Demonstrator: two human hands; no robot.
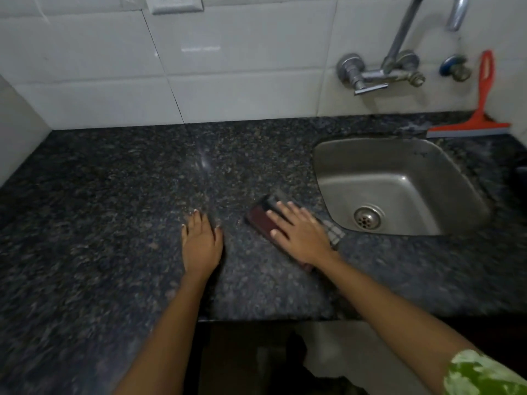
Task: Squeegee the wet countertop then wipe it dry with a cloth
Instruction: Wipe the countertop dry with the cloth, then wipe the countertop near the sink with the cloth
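Observation:
A dark speckled granite countertop (114, 209) fills the view. My right hand (299, 232) presses flat on a folded dark red and grey checked cloth (261, 220), just left of the sink. My left hand (201, 243) rests palm down on the bare counter, fingers spread, holding nothing. A red squeegee (482, 109) leans against the tiled wall behind the sink at the far right, its blade on the counter.
A steel sink (399, 183) with a drain is set into the counter at right. A wall tap (379, 72) and spout hang above it. White tiles (228, 67) back the counter, with a side wall (17, 124) at left. The counter's front edge (256, 319) runs near my forearms.

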